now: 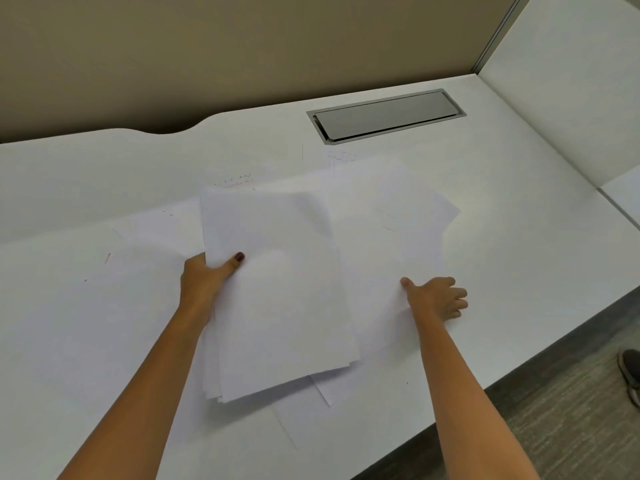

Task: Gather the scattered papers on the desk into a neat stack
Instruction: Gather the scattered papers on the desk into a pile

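Note:
My left hand (207, 275) grips the left edge of a loose stack of white papers (277, 289), thumb on top, lifted a little above the white desk (519, 244). My right hand (436, 296) rests at the right edge of another white sheet (381, 237) that lies flat to the right of the stack, with the thumb on it and the fingers curled. Whether that hand grips the sheet is unclear. More white sheets (104, 271) lie spread over the desk to the left, behind and under the stack, hard to tell from the desktop.
A grey metal cable hatch (386, 116) is set into the desk at the back. A beige partition (242, 46) stands behind and a white panel (571, 81) on the right. The desk's front edge runs diagonally at lower right, with grey carpet and a shoe (630, 375) beyond.

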The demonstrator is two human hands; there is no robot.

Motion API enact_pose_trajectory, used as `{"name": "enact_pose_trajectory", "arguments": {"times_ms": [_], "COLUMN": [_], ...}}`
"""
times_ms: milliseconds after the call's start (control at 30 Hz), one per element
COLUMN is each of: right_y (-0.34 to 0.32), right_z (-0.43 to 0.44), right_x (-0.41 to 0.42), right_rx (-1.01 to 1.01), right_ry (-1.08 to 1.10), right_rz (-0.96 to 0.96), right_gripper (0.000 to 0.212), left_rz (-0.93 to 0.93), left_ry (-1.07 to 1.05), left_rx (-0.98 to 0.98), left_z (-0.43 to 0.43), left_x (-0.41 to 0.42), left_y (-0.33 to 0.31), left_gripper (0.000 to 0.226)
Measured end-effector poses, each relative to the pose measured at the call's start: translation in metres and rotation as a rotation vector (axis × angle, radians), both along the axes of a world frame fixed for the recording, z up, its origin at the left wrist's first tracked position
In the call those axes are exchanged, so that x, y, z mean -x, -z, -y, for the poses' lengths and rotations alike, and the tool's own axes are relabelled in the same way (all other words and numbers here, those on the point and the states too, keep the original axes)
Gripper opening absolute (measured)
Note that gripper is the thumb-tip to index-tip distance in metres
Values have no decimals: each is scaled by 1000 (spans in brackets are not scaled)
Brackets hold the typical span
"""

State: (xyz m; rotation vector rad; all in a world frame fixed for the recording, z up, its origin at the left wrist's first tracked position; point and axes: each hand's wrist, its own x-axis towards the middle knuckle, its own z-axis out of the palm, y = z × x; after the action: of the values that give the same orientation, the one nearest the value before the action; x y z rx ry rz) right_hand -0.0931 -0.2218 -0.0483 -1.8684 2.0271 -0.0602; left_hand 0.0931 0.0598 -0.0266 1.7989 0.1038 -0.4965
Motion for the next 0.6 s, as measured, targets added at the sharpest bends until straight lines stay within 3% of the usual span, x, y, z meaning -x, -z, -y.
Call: {"name": "enact_pose_trajectory", "arguments": {"times_ms": [100, 233, 433, 600], "right_y": [-6, -12, -17, -40], "right_z": [6, 12, 20, 28], "right_x": [-3, -1, 9, 17], "right_rx": [-42, -134, -98, -11], "right_ry": [-3, 7, 45, 57], "right_rz": [-10, 133, 484, 505], "right_gripper": [79, 77, 46, 29], "left_rz": [-24, -60, -90, -98], "left_ry": [-20, -8, 34, 37], "left_rx": [3, -6, -24, -30], "left_z": [-1, -1, -1, -1], "left_x": [8, 12, 17, 19], "left_y": [7, 16, 17, 19], "left_gripper": [48, 51, 50, 37]}}
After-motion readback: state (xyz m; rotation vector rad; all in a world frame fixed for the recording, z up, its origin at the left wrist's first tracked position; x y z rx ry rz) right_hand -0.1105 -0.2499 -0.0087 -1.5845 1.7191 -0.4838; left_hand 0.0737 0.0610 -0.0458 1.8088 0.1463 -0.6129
